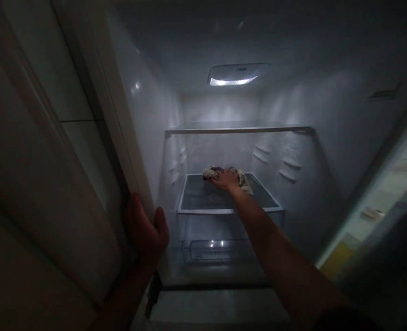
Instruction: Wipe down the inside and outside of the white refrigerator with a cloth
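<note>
I look into an open, lit fridge with bare white walls. My right hand (226, 179) reaches deep inside and presses a crumpled light cloth (243, 180) onto the back of a glass shelf (231, 210); its fingers lie spread on the cloth. My left hand (145, 232) wraps around the edge of the fridge's left side wall (134, 151), thumb toward the inside, fingers hidden behind the edge.
A second glass shelf (239, 130) spans the fridge higher up, under the ceiling lamp (233, 79). A clear drawer (217, 241) sits below the lower shelf. The open door (379, 216) stands at the right, a dark cabinet panel (34, 184) at the left.
</note>
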`<action>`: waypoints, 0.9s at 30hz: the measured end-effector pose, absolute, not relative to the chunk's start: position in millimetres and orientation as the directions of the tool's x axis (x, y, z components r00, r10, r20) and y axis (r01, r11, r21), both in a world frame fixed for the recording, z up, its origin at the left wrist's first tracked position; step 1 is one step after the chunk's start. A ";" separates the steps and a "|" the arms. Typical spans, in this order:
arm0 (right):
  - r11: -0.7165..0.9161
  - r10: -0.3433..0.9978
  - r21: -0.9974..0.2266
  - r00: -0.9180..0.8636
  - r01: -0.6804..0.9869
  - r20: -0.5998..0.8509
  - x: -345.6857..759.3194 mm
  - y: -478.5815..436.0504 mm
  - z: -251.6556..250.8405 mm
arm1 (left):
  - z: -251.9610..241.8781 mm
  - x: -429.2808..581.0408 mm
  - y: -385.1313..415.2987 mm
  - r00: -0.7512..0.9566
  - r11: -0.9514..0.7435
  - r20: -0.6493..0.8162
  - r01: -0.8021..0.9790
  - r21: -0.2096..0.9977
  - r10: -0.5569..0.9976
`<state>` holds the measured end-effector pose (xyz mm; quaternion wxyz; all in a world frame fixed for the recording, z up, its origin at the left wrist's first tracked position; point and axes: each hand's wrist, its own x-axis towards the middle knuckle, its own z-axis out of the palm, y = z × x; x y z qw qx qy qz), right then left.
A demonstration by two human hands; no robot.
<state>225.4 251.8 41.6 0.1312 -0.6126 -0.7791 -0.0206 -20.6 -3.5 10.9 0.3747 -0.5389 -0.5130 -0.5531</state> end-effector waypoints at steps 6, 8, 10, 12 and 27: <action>0.404 0.901 -0.127 -0.370 0.906 0.228 220.5 214.8 38.7 | 9.3 -24.6 -2.4 -0.139 -0.201 0.974 0.964 0.174 0.177; 0.440 0.883 -0.120 -0.405 0.890 0.236 226.2 198.8 36.9 | 8.8 -26.1 -2.4 -0.145 -0.193 0.970 0.964 0.183 0.195; 0.471 0.867 -0.114 -0.436 0.875 0.241 234.8 183.5 35.0 | 8.7 -27.3 -2.6 -0.158 -0.188 0.965 0.962 0.199 0.210; 0.498 0.852 -0.108 -0.463 0.860 0.246 245.9 171.1 33.6 | 9.1 -28.4 -2.7 -0.164 -0.184 0.962 0.961 0.206 0.219; 0.261 0.939 -0.108 -0.226 0.959 0.259 300.8 211.4 37.8 | 6.3 -27.0 -3.0 -0.133 -0.168 0.973 0.972 0.166 0.188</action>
